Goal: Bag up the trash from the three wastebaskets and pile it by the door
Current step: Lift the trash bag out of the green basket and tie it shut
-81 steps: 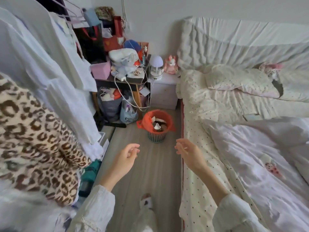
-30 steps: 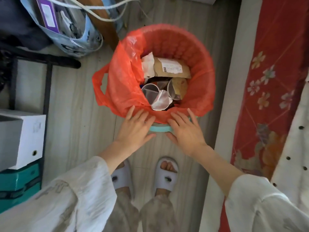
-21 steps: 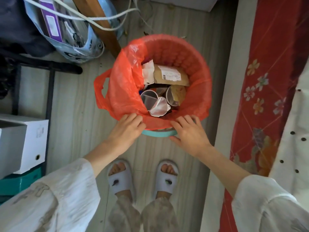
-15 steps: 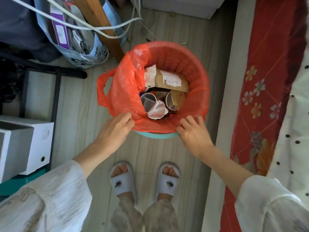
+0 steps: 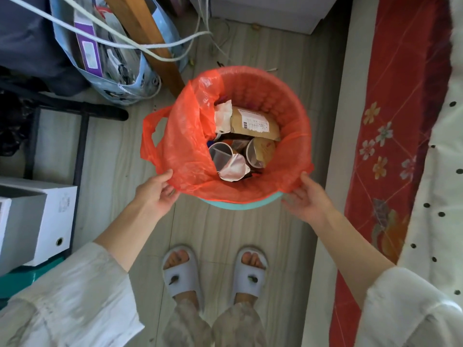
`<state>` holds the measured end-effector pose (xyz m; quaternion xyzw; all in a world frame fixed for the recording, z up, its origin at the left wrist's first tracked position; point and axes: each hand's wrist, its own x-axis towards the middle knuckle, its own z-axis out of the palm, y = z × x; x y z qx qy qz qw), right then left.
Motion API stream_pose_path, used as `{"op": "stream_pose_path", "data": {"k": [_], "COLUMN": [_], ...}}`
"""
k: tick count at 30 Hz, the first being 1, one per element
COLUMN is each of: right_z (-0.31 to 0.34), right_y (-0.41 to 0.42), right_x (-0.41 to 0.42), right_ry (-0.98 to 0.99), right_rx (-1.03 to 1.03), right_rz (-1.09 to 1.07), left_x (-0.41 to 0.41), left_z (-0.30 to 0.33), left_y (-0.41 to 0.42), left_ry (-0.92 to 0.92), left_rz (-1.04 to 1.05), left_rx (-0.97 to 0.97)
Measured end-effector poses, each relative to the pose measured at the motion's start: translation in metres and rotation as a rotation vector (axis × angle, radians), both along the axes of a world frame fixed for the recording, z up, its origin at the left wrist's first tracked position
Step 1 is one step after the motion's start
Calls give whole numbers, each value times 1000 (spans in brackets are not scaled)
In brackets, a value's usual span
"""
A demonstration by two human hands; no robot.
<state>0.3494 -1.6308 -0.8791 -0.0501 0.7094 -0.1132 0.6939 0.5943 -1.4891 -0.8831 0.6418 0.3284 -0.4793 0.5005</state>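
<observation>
A teal wastebasket (image 5: pixel 240 204) stands on the wooden floor in front of my feet, lined with an orange plastic bag (image 5: pixel 185 146). Inside lie a brown cardboard parcel (image 5: pixel 253 123), clear plastic cups (image 5: pixel 220 154) and crumpled paper. One bag handle hangs loose at the left. My left hand (image 5: pixel 155 194) pinches the bag's near-left rim. My right hand (image 5: pixel 309 199) pinches the bag's near-right rim. The bag's front edge is lifted off the basket's rim between my hands.
A blue tote bag (image 5: pixel 110 61) with white cables over it and a wooden table leg (image 5: pixel 150 38) stand behind the basket. A white box (image 5: pixel 37 221) sits at left by a black rack foot. The bed's red floral side (image 5: pixel 390 146) runs along the right.
I walked up to the basket and bent over it. My hands slid apart along the near rim, from the centre to each side, and took hold of the orange bag's edge.
</observation>
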Motion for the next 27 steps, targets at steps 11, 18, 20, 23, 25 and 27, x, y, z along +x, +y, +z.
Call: {"op": "stream_pose_path", "data": {"k": [11, 18, 20, 23, 25, 27], "right_z": [65, 105, 112, 121, 127, 131], "right_y": [-39, -55, -52, -50, -50, -51], "right_x": [12, 36, 47, 57, 56, 51], "right_ry": [-84, 79, 145, 205, 198, 182], "right_rx": [-222, -306, -372, -478, -493, -469], "right_rz": [-313, 47, 155, 305, 328, 314], "left_x": [7, 22, 31, 37, 35, 36], "left_z": [58, 85, 87, 102, 116, 126], "left_y": [-22, -49, -50, -56, -62, -66], "left_ry": [-85, -461, -550, -615, -780, -881], "left_rz": [-310, -581, -628, -742, -870, -873], "left_rx": [-227, 112, 254, 324, 380, 271]}}
